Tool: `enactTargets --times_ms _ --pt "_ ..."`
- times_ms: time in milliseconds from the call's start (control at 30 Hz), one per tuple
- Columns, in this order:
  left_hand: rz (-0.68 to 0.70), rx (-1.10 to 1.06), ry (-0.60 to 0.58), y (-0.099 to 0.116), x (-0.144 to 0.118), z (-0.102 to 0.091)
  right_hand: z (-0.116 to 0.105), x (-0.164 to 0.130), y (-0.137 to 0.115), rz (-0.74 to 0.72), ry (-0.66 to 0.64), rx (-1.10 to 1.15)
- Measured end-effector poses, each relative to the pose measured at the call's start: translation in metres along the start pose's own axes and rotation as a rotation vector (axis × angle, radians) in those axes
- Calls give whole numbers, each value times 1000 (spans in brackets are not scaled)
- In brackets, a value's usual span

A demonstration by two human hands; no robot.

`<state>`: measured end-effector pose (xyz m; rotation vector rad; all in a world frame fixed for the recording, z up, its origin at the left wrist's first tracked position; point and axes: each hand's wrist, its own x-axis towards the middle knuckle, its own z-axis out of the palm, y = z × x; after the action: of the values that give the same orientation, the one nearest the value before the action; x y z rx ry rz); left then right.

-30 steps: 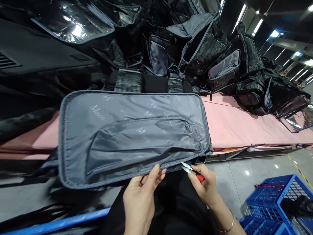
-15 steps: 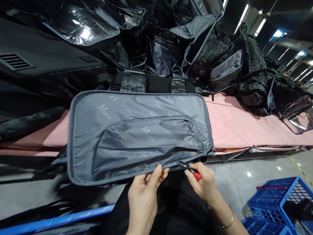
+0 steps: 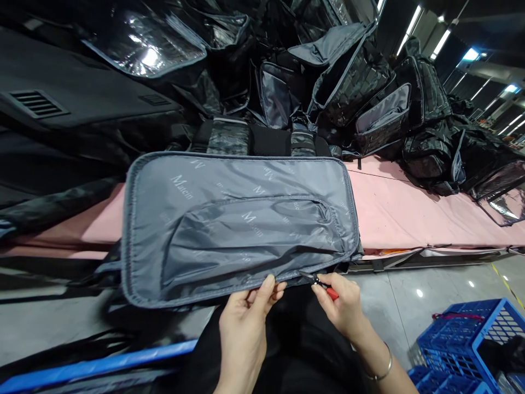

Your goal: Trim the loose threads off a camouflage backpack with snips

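A grey-lined bag panel [image 3: 221, 180] with a stitched, piped edge and "Matein" lettering lies open before me, inner side up. My left hand [image 3: 250, 320] pinches its near edge between thumb and fingers, a bit right of the middle. Just to the right, my right hand [image 3: 340, 303] is closed round small thread snips [image 3: 331, 293] with a red handle and dark blades. The blade tips point left, at the panel's near edge. Whether they touch the fabric or a thread I cannot tell.
Dark camouflage backpacks [image 3: 353, 82] are piled behind the panel. Pink cloth [image 3: 410, 213] covers the table. Blue crates [image 3: 459, 334] stand on the floor at the lower right. A blue bar [image 3: 102, 358] crosses the lower left.
The view has shifted slightly, so most things appear a little further right. The snips have turned a little in my right hand and their handles look closer together. My left hand keeps its pinch.
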<state>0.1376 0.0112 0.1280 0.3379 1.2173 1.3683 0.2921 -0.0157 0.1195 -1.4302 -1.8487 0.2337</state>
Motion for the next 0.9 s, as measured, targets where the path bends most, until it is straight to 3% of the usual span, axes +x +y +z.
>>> enactTargets --times_ms 433,567,767,900 --pt "-5 1 -18 -1 -1 -1 2 2 -1 16 -28 107" --pt "-34 14 -58 4 2 -7 4 -7 6 228 85 320" --pt "-96 159 -146 27 9 -16 6 -15 31 531 486 737" --pt "-58 253 -64 28 15 -13 13 -20 51 700 589 857"
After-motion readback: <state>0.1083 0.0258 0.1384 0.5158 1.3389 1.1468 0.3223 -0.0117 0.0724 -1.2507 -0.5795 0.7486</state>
